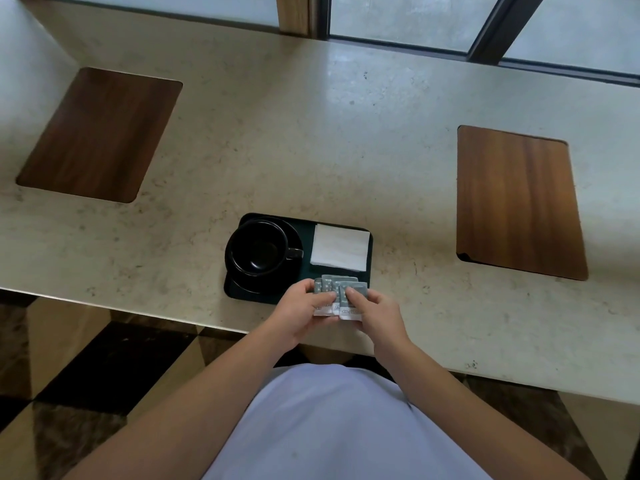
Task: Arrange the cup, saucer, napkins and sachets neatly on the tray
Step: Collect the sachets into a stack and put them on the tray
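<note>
Your left hand and right hand pinch the fanned sachets between them at the tray's near edge, napkins just beyond, cup on saucer to their left.

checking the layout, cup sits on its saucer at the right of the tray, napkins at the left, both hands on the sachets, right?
Not quite. The head view shows the cup on its saucer at the tray's left, napkins at the right. Both hands, left and right, are on the sachets.
</note>
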